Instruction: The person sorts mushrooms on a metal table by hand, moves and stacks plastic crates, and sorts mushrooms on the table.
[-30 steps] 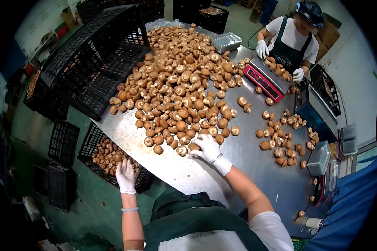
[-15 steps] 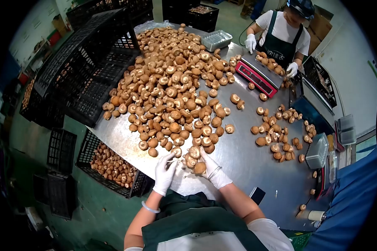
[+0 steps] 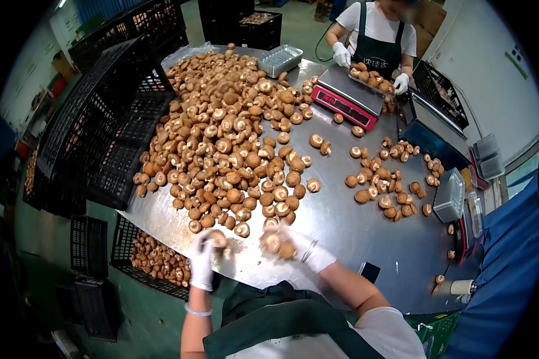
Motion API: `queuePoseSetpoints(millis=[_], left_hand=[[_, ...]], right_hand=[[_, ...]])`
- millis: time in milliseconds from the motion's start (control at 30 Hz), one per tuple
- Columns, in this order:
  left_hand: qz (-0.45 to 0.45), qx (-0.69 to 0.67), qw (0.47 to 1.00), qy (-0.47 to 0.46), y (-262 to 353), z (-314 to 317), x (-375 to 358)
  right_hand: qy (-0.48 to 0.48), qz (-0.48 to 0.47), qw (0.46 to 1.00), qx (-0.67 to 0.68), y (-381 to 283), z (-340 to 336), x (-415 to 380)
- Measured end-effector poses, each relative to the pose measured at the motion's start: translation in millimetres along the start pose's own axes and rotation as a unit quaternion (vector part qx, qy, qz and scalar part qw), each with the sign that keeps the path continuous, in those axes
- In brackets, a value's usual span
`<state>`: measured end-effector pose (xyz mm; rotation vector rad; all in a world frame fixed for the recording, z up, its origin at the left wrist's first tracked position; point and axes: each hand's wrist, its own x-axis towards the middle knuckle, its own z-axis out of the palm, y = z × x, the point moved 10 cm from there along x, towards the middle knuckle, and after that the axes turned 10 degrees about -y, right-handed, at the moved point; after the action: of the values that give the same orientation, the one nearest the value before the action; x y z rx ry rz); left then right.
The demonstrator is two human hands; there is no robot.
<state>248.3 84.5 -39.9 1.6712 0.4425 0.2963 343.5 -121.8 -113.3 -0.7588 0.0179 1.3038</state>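
Gloved in white, my left hand (image 3: 201, 262) is at the table's front edge, its fingers closed on a brown-capped shiitake mushroom (image 3: 218, 240). My right hand (image 3: 311, 251), also gloved and blurred by motion, curls around several shiitake mushrooms (image 3: 286, 249) low over the metal table (image 3: 335, 233). Just beyond both hands spreads a large heap of shiitake mushrooms (image 3: 221, 143), caps and pale stems mixed. One mushroom (image 3: 241, 230) lies between the hands at the heap's near edge.
A tipped black crate (image 3: 111, 119) stands left of the heap; a crate of mushrooms (image 3: 121, 239) sits below. Across the table a co-worker (image 3: 380, 36) holds mushrooms by a red scale (image 3: 344, 107). Loose mushrooms (image 3: 377, 179), clear trays (image 3: 449, 197) and a phone (image 3: 369, 272) are to the right.
My left hand has moved left and now holds a mushroom. My right hand, still around its mushrooms, has shifted slightly. The whole view has moved a little; the co-worker stays at the scale.
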Motion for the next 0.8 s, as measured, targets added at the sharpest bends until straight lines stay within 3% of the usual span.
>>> queuePoseSetpoints(millis=[33, 100, 133, 200, 233, 267, 300, 367, 467, 500, 533, 567, 600, 633, 667, 700, 800], left_hand=[[0.040, 0.067, 0.996, 0.043, -1, -32, 2], [-0.013, 0.042, 0.991, 0.129, -28, -99, -3], [-0.012, -0.037, 0.979, 0.199, -53, -137, -10], [-0.029, -0.140, 0.931, 0.337, -89, -192, -30], [-0.048, -0.163, 0.899, 0.403, -97, -209, -43], [-0.041, -0.169, 0.901, 0.398, -94, -215, -46], [-0.022, -0.168, 0.893, 0.418, -87, -215, -47], [0.011, -0.027, 0.919, 0.392, -53, -188, -34], [0.007, 0.152, 0.950, 0.272, -10, -92, 5], [0.073, 0.232, 0.949, 0.200, 0, -51, 16], [0.116, 0.257, 0.955, 0.096, 17, -3, 29], [0.206, 0.356, 0.909, 0.060, 44, 44, 30], [0.206, 0.357, 0.911, -0.022, 60, 83, 35], [0.150, 0.353, 0.917, -0.111, 52, 118, 43], [0.155, 0.384, 0.899, -0.142, 35, 143, 45], [0.198, 0.468, 0.847, -0.153, 25, 168, 42], [0.207, 0.523, 0.794, -0.229, 16, 203, 45]], right_hand=[[0.028, -0.017, 0.999, 0.028, -25, -17, -7], [0.104, -0.165, 0.965, 0.175, -96, -41, -35], [0.141, -0.217, 0.953, 0.159, -131, -73, -47], [0.025, -0.327, 0.911, 0.250, -196, -135, -62], [0.139, -0.418, 0.858, 0.264, -219, -179, -85], [0.256, -0.492, 0.793, 0.253, -236, -218, -113], [0.280, -0.525, 0.770, 0.231, -242, -237, -128], [0.317, -0.523, 0.752, 0.247, -236, -256, -124], [0.358, -0.358, 0.861, -0.039, -226, -166, -65], [0.333, -0.341, 0.861, -0.178, -232, -136, -44], [0.329, -0.384, 0.778, -0.373, -251, -124, -21], [0.312, -0.408, 0.659, -0.549, -259, -107, 5], [0.312, -0.347, 0.627, -0.624, -258, -82, 19], [0.325, -0.291, 0.542, -0.718, -259, -68, 36], [0.317, -0.266, 0.507, -0.756, -256, -65, 54], [0.311, -0.239, 0.470, -0.791, -251, -65, 71], [0.258, -0.118, 0.500, -0.819, -235, -51, 91]])
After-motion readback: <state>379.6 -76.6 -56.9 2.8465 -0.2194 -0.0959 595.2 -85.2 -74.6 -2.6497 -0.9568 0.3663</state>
